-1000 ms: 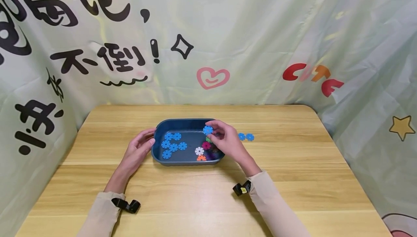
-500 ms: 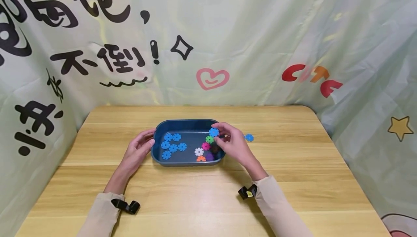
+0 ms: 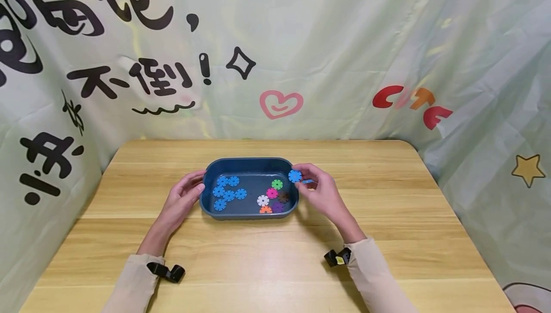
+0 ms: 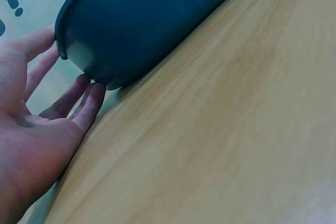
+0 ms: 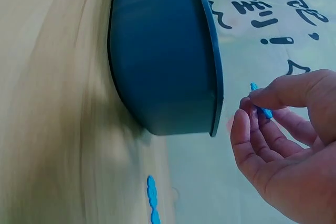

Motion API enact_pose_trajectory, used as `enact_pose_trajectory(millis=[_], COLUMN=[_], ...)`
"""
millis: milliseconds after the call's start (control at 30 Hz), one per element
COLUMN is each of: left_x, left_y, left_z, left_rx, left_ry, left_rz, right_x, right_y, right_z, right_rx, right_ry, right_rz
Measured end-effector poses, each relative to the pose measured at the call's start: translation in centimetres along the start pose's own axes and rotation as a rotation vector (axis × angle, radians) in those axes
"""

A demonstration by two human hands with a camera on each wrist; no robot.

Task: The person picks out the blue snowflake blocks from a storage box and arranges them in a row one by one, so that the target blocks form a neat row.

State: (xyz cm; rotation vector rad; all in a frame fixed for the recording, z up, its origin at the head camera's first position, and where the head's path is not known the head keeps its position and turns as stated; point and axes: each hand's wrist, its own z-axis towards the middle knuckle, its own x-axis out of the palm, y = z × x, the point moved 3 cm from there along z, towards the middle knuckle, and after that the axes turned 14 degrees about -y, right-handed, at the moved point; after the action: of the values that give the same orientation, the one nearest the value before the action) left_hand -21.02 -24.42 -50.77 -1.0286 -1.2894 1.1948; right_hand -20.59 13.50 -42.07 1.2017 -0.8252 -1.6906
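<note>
My right hand pinches a blue snowflake disc between thumb and fingers, just outside the right rim of the dark blue tray. In the right wrist view the disc shows edge-on, raised beside the tray rim. My left hand touches the tray's left end with its fingers fairly straight. The left wrist view shows its fingertips against the outer wall. Several blue discs lie at the left inside the tray. At the right are discs of other colours: green, pink, white, orange, brown and purple.
More blue discs lie on the wooden table right of the tray, partly hidden behind my right hand in the head view. A printed curtain hangs behind the table and along both sides.
My right hand has moved right with the blue disc, from over the tray to outside its right rim. The green, brown and purple discs have come into fuller view. The left hand stays put.
</note>
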Motion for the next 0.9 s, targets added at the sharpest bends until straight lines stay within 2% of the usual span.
enact_pose_trajectory(millis=[367, 600, 900], left_x=[-0.1, 0.0, -0.1], left_y=[0.2, 0.1, 0.1], left_z=[0.0, 0.1, 0.1], left_rx=[0.000, 0.007, 0.000], left_ry=[-0.005, 0.000, -0.006], left_rz=[0.010, 0.011, 0.018], right_x=[-2.3, -4.0, -5.3], right_y=[-0.7, -1.4, -2.2], right_z=[0.0, 0.5, 0.8], right_rx=[0.007, -0.002, 0.021], right_ry=[-0.042, -0.071, -0.062], right_rz=[0.004, -0.056, -0.092])
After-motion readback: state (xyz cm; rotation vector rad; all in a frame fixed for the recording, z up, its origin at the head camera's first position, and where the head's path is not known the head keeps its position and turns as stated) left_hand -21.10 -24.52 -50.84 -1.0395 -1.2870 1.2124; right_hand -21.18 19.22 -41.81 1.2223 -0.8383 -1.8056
